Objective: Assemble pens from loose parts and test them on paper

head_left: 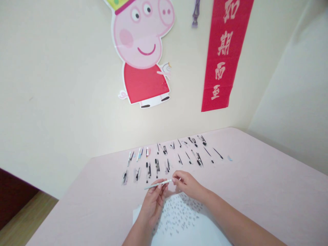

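A slim pale pen [156,185] is held above the near part of the table, lying almost level. My left hand [155,201] is closed around its barrel, thumb on top. At the pen's right end, my right hand [186,184] pinches with thumb and fingertips; the fingers hide that tip. Below both hands lies white paper [189,235] covered in its upper part with small dark handwritten marks. Just beyond the hands are disassembled pens, among them a black pen [157,168] and a dark pen part [147,172].
Two rows of pen parts, caps and refills spread across the pink table [256,191]. A small pale blue piece [230,158] lies at the right end. Behind stands a wall with a cartoon pig cutout [147,82] and a red banner [207,85].
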A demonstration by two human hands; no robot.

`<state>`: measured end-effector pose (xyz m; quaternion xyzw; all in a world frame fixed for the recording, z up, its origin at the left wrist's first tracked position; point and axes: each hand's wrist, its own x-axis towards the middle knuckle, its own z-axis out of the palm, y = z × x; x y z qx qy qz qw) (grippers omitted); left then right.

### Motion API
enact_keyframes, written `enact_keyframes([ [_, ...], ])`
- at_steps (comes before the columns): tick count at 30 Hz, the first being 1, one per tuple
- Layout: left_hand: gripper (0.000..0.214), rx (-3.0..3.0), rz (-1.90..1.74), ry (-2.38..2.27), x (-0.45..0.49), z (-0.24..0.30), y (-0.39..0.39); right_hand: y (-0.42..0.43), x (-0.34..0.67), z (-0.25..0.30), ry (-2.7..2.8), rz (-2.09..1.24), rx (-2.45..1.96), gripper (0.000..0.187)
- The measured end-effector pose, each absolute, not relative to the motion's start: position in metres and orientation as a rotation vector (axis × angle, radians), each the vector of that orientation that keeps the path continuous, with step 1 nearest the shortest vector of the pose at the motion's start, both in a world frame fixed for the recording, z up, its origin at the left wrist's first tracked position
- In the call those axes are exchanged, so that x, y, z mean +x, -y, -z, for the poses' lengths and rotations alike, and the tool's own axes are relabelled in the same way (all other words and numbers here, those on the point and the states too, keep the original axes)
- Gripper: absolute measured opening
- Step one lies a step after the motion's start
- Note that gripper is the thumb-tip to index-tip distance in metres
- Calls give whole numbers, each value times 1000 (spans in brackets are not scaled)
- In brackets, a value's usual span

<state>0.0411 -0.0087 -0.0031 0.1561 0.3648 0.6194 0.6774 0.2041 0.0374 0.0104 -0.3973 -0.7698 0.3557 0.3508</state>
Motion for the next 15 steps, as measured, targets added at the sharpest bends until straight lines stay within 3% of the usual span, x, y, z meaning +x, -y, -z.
enact_keyframes([
  [7,12,356,-1390,-831,41,2,11,-40,206,-8,1997,-988,-989,35],
  [12,13,341,-1416,-836,42,1,10,-38,207,-9,1939,-1011,-964,9],
  [15,13,336,-1417,-832,43,1,10,-37,206,-10,1953,-965,-986,6],
])
